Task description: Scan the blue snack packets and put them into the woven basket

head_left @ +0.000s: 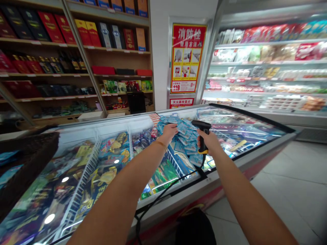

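My right hand (208,140) is wrapped round the grip of a black and yellow barcode scanner (201,126), whose head points left over a heap of small blue packets (185,134). From the base of its handle a black cable (176,181) runs down to the lower left. At the left side of the heap is my left hand (169,132), its fingers bent and touching the packets. Whether those fingers pinch a packet I cannot make out. The heap lies on the glass top of a chest freezer (150,115).
Wire dividers (80,189) part the bagged goods under the glass. A dark woven basket (28,163) with blue packets stands at the left. Behind are wooden shelves (120,56) of boxes and bottles, a red sign (188,58), and a lit open fridge (268,64) at the right.
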The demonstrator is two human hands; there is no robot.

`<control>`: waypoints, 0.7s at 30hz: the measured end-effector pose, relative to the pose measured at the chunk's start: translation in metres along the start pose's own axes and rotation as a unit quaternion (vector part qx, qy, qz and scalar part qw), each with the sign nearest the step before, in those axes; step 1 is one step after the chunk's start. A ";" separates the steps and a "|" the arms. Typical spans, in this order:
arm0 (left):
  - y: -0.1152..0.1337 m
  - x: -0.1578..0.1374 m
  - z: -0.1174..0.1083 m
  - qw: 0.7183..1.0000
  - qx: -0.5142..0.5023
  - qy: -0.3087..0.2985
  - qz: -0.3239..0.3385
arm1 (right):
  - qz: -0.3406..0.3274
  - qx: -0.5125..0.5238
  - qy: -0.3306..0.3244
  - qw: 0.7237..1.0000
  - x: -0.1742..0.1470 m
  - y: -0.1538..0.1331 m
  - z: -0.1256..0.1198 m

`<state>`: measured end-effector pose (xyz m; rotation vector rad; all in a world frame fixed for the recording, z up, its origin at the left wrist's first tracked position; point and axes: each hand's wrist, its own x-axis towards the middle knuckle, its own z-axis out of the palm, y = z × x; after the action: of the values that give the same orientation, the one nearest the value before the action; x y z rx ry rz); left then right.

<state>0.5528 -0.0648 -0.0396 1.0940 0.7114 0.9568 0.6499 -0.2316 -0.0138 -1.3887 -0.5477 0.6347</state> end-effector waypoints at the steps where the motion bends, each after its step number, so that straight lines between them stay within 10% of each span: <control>1: 0.001 -0.001 -0.003 1.000 0.002 0.000 0.001 | -0.001 0.000 -0.003 1.000 0.000 0.000 0.003; 11: 0.041 -0.029 -0.094 0.995 0.047 0.070 0.053 | 0.010 0.004 -0.064 0.998 -0.023 0.012 0.065; 21: 0.152 -0.080 -0.320 0.892 0.274 0.297 0.205 | -0.003 -0.023 -0.238 0.971 -0.079 0.029 0.204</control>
<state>0.2017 0.0159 0.0043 1.4952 1.3422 1.5422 0.4501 -0.1381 -0.0191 -1.2767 -0.9527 0.9639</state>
